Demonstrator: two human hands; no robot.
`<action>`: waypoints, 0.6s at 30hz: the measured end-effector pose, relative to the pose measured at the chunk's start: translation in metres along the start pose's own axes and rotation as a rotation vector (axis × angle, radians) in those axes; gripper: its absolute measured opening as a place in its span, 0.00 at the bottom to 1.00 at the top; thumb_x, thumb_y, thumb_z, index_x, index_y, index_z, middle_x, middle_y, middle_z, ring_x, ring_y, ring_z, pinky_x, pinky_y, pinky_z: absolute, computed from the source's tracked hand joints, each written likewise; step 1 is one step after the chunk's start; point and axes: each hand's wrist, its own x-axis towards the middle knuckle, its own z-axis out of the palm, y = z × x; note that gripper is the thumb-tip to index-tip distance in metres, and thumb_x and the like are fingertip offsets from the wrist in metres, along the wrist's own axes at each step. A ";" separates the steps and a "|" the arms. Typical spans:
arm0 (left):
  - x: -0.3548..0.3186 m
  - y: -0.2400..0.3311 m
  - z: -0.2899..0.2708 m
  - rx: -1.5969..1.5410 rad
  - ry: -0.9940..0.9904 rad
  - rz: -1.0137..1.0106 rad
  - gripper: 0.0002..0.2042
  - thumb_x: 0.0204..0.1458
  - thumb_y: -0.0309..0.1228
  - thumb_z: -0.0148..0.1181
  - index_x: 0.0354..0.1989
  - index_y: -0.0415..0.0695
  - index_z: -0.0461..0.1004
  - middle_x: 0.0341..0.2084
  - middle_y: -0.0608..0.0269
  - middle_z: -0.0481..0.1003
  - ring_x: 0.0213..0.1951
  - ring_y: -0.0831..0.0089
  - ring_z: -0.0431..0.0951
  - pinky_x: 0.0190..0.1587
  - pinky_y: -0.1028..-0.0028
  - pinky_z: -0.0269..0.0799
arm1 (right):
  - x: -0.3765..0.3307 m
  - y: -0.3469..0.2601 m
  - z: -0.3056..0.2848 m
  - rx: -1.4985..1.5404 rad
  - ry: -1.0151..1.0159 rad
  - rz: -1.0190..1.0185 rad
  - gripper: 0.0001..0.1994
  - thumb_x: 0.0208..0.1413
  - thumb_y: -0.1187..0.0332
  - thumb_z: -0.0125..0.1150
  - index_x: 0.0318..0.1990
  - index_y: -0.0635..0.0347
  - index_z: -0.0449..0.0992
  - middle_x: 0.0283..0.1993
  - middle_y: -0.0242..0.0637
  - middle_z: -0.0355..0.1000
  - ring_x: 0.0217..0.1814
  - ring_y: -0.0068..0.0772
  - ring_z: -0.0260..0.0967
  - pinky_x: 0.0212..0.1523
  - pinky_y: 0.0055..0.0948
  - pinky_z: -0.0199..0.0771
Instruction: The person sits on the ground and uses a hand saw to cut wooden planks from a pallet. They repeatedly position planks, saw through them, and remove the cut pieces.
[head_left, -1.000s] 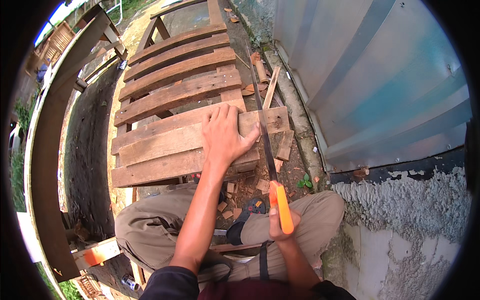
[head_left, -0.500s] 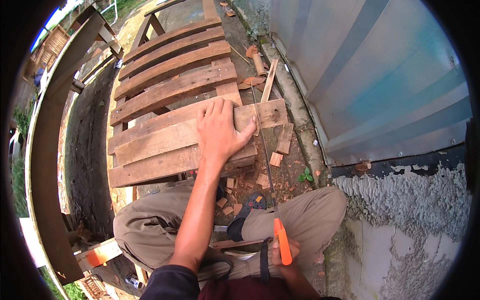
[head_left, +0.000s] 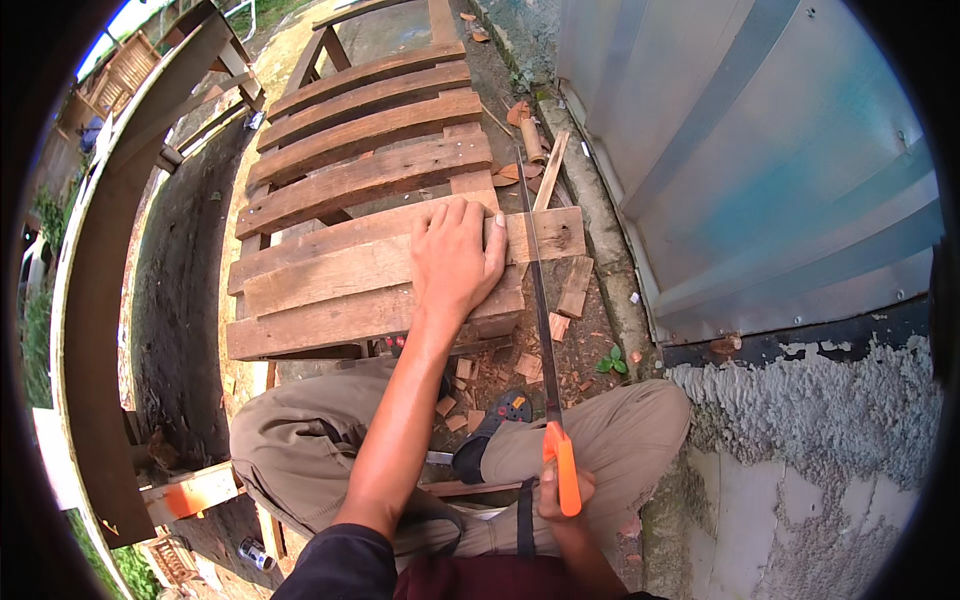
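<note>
A loose wooden board [head_left: 335, 275] lies across the slats of a wooden pallet-like frame [head_left: 370, 170], its right end jutting past the frame. My left hand [head_left: 455, 262] presses down on this board, fingers curled over its far edge, with the thumb raised near the saw. In my right hand [head_left: 560, 492], closed on its orange handle, is a handsaw [head_left: 543, 330]. The long thin blade points away from me and crosses the board's jutting end, just right of my left thumb. Whether the teeth are in a cut, I cannot tell.
Offcuts [head_left: 573, 288] and wood chips litter the ground below the board's end, near my shoe [head_left: 510, 408]. A thin wood strip [head_left: 552, 170] leans behind it. Metal sheeting [head_left: 740, 170] and a rough wall [head_left: 800, 430] border the right; a dark wooden structure [head_left: 100, 330] stands left.
The saw has slid a little forward, away from me. My left thumb has moved from pointing right to lying upward, closer to the fingers. The whole view has shifted slightly.
</note>
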 end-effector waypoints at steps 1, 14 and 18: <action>0.000 -0.002 -0.001 0.010 -0.008 -0.019 0.12 0.60 0.38 0.54 0.33 0.42 0.75 0.32 0.56 0.74 0.39 0.59 0.75 0.46 0.61 0.64 | -0.015 -0.006 -0.010 -0.029 -0.022 -0.029 0.07 0.51 0.73 0.57 0.27 0.69 0.73 0.21 0.41 0.70 0.18 0.42 0.71 0.21 0.37 0.71; -0.001 -0.006 0.010 -0.010 0.083 0.034 0.13 0.64 0.38 0.50 0.34 0.42 0.75 0.32 0.55 0.75 0.40 0.57 0.75 0.45 0.59 0.64 | 0.186 -0.022 0.069 0.105 0.108 0.025 0.09 0.56 0.72 0.59 0.26 0.66 0.73 0.16 0.43 0.66 0.17 0.44 0.68 0.21 0.37 0.63; -0.005 -0.008 0.007 0.027 -0.001 -0.008 0.15 0.63 0.40 0.50 0.37 0.42 0.77 0.34 0.55 0.76 0.43 0.59 0.75 0.48 0.60 0.64 | 0.089 -0.023 0.029 0.024 0.017 -0.014 0.06 0.54 0.75 0.57 0.26 0.66 0.73 0.19 0.44 0.69 0.17 0.45 0.69 0.21 0.38 0.66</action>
